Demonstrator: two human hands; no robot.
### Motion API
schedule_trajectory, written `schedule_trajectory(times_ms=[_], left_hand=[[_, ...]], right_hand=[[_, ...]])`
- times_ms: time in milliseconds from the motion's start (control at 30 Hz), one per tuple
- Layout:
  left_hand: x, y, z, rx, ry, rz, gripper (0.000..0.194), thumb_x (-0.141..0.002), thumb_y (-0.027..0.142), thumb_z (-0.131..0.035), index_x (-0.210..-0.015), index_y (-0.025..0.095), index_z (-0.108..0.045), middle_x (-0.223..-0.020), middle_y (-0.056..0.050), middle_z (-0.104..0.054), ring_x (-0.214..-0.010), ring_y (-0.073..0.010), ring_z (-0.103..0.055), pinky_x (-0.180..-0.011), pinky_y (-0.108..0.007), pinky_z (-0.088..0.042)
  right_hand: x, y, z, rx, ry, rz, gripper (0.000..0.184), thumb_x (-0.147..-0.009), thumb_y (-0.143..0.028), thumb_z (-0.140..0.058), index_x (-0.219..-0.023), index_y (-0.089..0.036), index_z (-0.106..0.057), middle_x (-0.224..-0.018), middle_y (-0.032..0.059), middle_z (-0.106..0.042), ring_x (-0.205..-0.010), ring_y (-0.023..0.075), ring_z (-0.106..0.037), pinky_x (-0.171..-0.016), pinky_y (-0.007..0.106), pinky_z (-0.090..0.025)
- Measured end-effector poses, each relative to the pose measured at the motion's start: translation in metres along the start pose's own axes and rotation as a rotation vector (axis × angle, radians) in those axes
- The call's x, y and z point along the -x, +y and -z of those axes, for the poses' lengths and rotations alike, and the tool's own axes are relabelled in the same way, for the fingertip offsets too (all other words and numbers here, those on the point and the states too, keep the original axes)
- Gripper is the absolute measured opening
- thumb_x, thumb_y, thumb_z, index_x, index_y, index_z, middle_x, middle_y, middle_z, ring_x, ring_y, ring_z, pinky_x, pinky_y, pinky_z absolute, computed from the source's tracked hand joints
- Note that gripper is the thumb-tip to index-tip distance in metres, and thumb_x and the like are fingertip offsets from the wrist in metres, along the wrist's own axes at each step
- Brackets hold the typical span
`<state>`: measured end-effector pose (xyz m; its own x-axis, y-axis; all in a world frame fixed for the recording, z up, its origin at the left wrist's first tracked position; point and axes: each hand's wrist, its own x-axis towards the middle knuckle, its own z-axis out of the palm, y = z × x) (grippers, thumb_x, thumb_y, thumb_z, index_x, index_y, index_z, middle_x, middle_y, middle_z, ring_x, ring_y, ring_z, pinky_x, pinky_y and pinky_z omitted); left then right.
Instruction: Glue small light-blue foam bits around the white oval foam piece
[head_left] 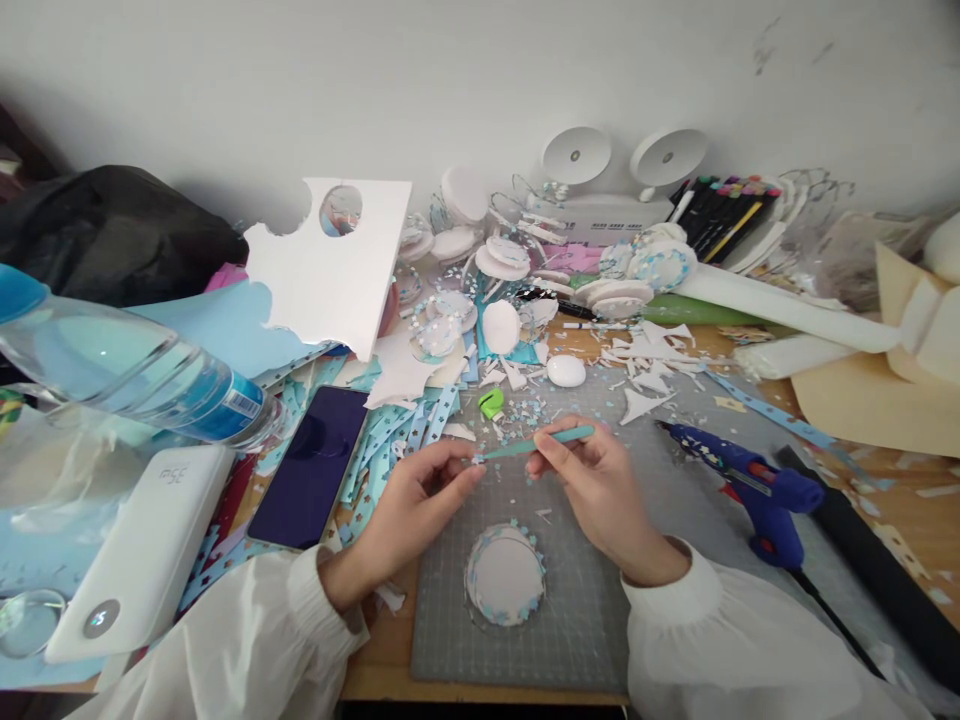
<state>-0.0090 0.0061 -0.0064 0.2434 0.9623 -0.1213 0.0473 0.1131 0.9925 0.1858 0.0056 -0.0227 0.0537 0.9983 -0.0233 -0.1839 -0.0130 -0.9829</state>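
Over the grey cutting mat, my left hand (427,490) pinches a tiny pale blue and white paper piece (478,459) between thumb and forefinger. My right hand (592,480) is closed around slim teal tweezers (517,449), whose pointed tip meets that small piece. Whether the tip grips it is too small to tell. Below both hands, a round white disc (506,575) with small blue and white pieces around its rim lies flat on the cutting mat (570,640). Tiny loose cutouts (525,412) are scattered just beyond my fingers, beside a bright green craft punch (491,403).
A blue glue gun (750,485) with a cord lies at right. At left are a phone (311,465), a white power bank (142,550) and a water bottle (150,360). Decorated discs (502,257), paper scraps (649,380) and markers (724,220) crowd the back.
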Motion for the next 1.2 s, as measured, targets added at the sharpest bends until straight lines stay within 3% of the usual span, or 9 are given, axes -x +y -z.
schedule_trajectory(times_ms=[300, 433, 933, 1200], left_hand=[[0.0006, 0.0014, 0.0014, 0.049, 0.080, -0.007, 0.005, -0.075, 0.020, -0.074, -0.078, 0.016, -0.075, -0.065, -0.001, -0.061, -0.061, -0.0134, -0.048, -0.057, -0.021, -0.037], [0.0008, 0.0012, 0.0013, 0.048, 0.098, -0.013, 0.004, -0.075, 0.019, -0.074, -0.077, 0.016, -0.075, -0.064, -0.001, -0.061, -0.059, -0.0128, -0.047, -0.055, -0.021, -0.036], [0.0021, -0.0027, 0.0027, -0.067, 0.052, -0.039, 0.012, -0.082, 0.027, -0.067, -0.082, 0.017, -0.072, -0.067, -0.001, -0.059, -0.061, -0.0128, -0.049, -0.057, -0.021, -0.038], [0.0006, -0.0037, 0.0039, -0.161, 0.027, -0.060, 0.017, -0.085, 0.032, -0.062, -0.085, 0.016, -0.070, -0.069, -0.001, -0.058, -0.063, -0.0122, -0.048, -0.057, -0.021, -0.039]], right_hand=[[-0.0018, -0.0078, -0.0020, -0.042, 0.060, -0.053, 0.026, -0.072, -0.040, -0.076, -0.079, -0.020, -0.060, -0.059, -0.0008, -0.066, -0.054, 0.0143, -0.064, -0.054, 0.028, -0.055], [-0.0032, -0.0079, 0.0010, -0.022, 0.063, -0.026, 0.023, -0.075, -0.038, -0.074, -0.080, -0.020, -0.061, -0.062, -0.0004, -0.066, -0.055, 0.0131, -0.063, -0.055, 0.028, -0.054], [0.0009, -0.0029, 0.0026, 0.039, -0.023, 0.078, 0.015, -0.081, -0.034, -0.070, -0.083, -0.022, -0.062, -0.066, -0.0009, -0.066, -0.059, 0.0140, -0.065, -0.058, 0.029, -0.055], [0.0009, -0.0051, 0.0054, -0.017, 0.037, 0.058, 0.012, -0.081, -0.031, -0.071, -0.082, -0.021, -0.063, -0.060, -0.0024, -0.065, -0.055, 0.0116, -0.061, -0.057, 0.026, -0.052]])
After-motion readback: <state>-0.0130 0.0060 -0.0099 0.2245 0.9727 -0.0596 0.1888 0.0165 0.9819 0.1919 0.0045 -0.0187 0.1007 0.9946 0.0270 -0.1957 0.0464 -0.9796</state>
